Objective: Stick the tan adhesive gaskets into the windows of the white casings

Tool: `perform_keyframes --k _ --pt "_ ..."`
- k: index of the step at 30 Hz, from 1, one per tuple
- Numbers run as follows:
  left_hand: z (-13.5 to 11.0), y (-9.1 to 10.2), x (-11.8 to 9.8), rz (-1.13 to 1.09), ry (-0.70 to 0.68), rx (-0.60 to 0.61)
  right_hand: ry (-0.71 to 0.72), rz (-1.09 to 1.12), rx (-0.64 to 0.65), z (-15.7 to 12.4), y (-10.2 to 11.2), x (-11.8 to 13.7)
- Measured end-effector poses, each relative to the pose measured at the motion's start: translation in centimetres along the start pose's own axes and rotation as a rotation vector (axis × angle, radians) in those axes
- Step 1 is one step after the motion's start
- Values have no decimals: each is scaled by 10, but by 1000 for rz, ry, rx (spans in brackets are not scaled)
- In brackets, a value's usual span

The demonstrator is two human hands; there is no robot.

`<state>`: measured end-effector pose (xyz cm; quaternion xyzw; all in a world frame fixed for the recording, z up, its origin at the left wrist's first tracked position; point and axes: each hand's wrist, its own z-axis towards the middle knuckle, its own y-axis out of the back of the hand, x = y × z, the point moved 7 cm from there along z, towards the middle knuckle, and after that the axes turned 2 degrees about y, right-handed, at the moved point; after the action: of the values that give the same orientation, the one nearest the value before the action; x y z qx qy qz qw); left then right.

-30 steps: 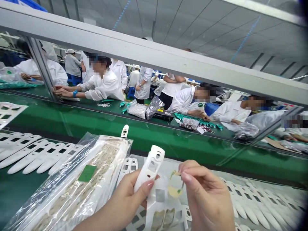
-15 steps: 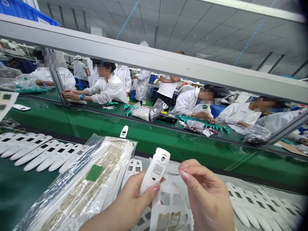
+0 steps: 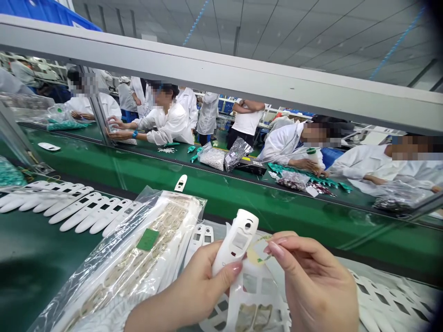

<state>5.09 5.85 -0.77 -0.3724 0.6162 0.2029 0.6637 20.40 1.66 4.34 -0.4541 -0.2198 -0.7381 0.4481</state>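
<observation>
My left hand point(image 3: 187, 295) grips a white plastic device casing point(image 3: 237, 242) upright, its window and round holes facing me. Between the thumb and fingertips of my right hand point(image 3: 313, 281) is a small clear adhesive film point(image 3: 259, 251) with a yellowish patch, right beside the casing's edge. Under my hands lies a white plastic frame sheet with square cutouts point(image 3: 251, 299). To the left rests a clear plastic bag point(image 3: 138, 258) of white and beige parts with a green label. Several white casings point(image 3: 83, 210) lie in a row beyond it.
A green conveyor belt point(image 3: 221, 193) runs across the view behind the parts, under a long grey metal rail point(image 3: 221, 78). More white casings point(image 3: 391, 299) lie at lower right. Across the belt, people in white coats work with bags of parts.
The view has swung, so the whole scene sits further right. My right hand has turned the film face-on and brought it closer to the casing. My left hand still holds the casing.
</observation>
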Motion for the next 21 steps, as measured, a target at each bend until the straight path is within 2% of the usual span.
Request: perform_keyframes --k 5,11,21 --pt "-1 -2 -3 -30 7 10 0 -7 -45 0 1 -2" --pt "-1 -2 -3 -10 12 -2 64 82 93 3 -6 2" --pt "-2 0 -2 66 -3 2 -14 33 104 8 -2 -3"
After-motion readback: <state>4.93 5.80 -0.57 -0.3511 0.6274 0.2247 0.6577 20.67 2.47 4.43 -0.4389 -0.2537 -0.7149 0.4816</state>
